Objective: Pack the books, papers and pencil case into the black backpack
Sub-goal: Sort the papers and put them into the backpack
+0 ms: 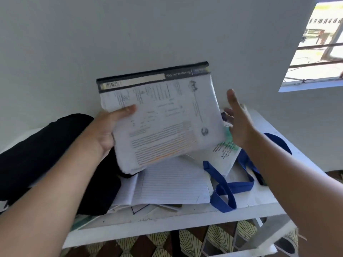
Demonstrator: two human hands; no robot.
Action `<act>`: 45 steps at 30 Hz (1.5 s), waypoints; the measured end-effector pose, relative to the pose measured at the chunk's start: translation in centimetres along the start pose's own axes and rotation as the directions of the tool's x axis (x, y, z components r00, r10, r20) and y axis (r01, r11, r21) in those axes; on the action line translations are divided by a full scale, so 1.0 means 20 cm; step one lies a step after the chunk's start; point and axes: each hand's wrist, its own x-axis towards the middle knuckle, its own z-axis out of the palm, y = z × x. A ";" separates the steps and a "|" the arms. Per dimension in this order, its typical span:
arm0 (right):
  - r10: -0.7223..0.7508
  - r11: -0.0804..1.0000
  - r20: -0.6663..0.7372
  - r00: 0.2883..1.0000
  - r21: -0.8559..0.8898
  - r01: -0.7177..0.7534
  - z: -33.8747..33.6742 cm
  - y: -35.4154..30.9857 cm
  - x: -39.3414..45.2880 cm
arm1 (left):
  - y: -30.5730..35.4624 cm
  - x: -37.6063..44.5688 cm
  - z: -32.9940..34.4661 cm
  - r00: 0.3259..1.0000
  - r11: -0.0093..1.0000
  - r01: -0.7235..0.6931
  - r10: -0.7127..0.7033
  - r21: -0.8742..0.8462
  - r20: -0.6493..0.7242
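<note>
One hand only, left hand (104, 130), holds file (159, 117) of papers up above table (167, 222), thumb on top, fingers hidden under. Right hand (239, 123) open, fingers straight, beside file's right edge, holds nothing. Backpack (46, 156) lies left. Notebook (170, 184) near, tote (225, 158) right. File thick and floppy: could slip, sheets could slide out. Writing too blurry to read.

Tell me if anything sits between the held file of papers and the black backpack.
Nothing visible does. The left hand holds the file of papers in the air right beside the black backpack; the backpack's opening isn't visible.
</note>
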 end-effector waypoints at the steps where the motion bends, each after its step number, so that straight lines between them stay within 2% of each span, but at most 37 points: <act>1: 0.033 0.999 0.162 0.986 0.016 -0.036 0.00 -0.01 -0.02 | 0.04 -0.02 -0.04 1.000 0.997 0.014 -0.014 0.074 0.007; 3: 0.120 0.991 0.450 0.885 0.004 -0.136 0.00 0.05 -0.06 | 0.09 -0.05 -0.08 0.999 0.982 0.042 -0.046 0.183 0.021; 5: 0.178 0.968 0.578 0.796 0.043 -0.248 0.03 0.12 -0.11 | 0.11 -0.08 -0.12 0.998 0.974 0.054 -0.059 0.222 0.019; 7: 0.167 0.958 0.560 0.811 0.104 -0.269 0.10 0.18 -0.17 | 0.13 -0.09 -0.16 0.998 0.966 0.070 -0.069 0.251 -0.013; 9: 0.157 0.952 0.487 0.859 0.157 -0.263 0.19 0.19 -0.21 | 0.15 -0.09 -0.21 0.996 0.945 0.074 -0.054 0.318 -0.071; 11: 0.173 0.945 0.431 0.885 0.182 -0.273 0.28 0.19 -0.23 | 0.17 -0.07 -0.24 0.985 0.904 0.030 0.045 0.427 -0.166; 13: 0.202 0.933 0.415 0.887 0.194 -0.304 0.36 0.19 -0.25 | 0.19 -0.05 -0.28 0.936 0.798 -0.008 0.218 0.603 -0.276; 14: 0.217 0.925 0.415 0.883 0.201 -0.321 0.41 0.18 -0.27 | 0.19 -0.04 -0.31 0.889 0.726 0.009 0.309 0.688 -0.338; 15: 0.231 0.918 0.416 0.879 0.205 -0.338 0.46 0.19 -0.28 | 0.19 -0.05 -0.35 0.841 0.668 0.030 0.385 0.743 -0.380; 17: 0.274 0.907 0.401 0.874 0.194 -0.374 0.56 0.19 -0.31 | 0.18 -0.07 -0.42 0.794 0.616 0.033 0.462 0.787 -0.395; 21: 0.377 0.893 0.371 0.849 0.096 -0.439 0.71 0.18 -0.35 | 0.08 -0.17 -0.55 0.797 0.582 0.073 0.454 0.810 -0.399; 23: 0.418 0.884 0.352 0.837 0.057 -0.465 0.78 0.19 -0.37 | 0.02 -0.20 -0.63 0.838 0.540 0.129 0.389 0.831 -0.382; 26: 0.442 0.878 0.329 0.835 0.034 -0.478 0.88 0.20 -0.36 | -0.07 -0.22 -0.79 0.917 0.383 0.232 0.222 0.894 -0.333; 28: 0.447 0.879 0.317 0.837 0.018 -0.476 0.97 0.20 -0.37 | -0.14 -0.21 -0.90 0.923 0.166 0.322 0.162 0.932 -0.348; 30: 0.460 0.874 0.315 0.830 0.008 -0.487 1.05 0.19 -0.39 | -0.17 -0.19 -0.97 0.896 -0.059 0.424 0.174 0.904 -0.409; 31: 0.468 0.869 0.313 0.826 0.006 -0.494 1.10 0.18 -0.40 | -0.17 -0.19 -1.00 0.881 -0.131 0.454 0.212 0.881 -0.422; 34: 0.486 0.856 0.310 0.817 0.016 -0.516 1.21 0.20 -0.42 | -0.13 -0.19 -1.05 0.877 -0.251 0.462 0.272 0.851 -0.396; 36: 0.489 0.855 0.292 0.822 0.027 -0.518 1.29 0.24 -0.42 | -0.10 -0.17 -1.13 0.897 -0.243 0.410 0.280 0.879 -0.341; 38: 0.488 0.852 0.304 0.818 0.041 -0.523 1.37 0.28 -0.41 | -0.06 -0.17 -1.19 0.901 -0.195 0.335 0.351 0.922 -0.253; 42: 0.486 0.856 0.312 0.816 0.017 -0.516 1.59 0.36 -0.39 | 0.06 -0.18 -1.20 0.836 -0.090 0.236 0.527 0.968 -0.155; 43: 0.489 0.861 0.297 0.820 -0.013 -0.509 1.66 0.37 -0.39 | 0.08 -0.18 -1.20 0.834 -0.075 0.218 0.532 0.973 -0.146; 45: 0.431 0.902 0.292 0.854 -0.153 -0.403 1.82 0.45 -0.39 | 0.11 -0.20 -1.21 0.852 -0.057 0.196 0.504 0.979 -0.141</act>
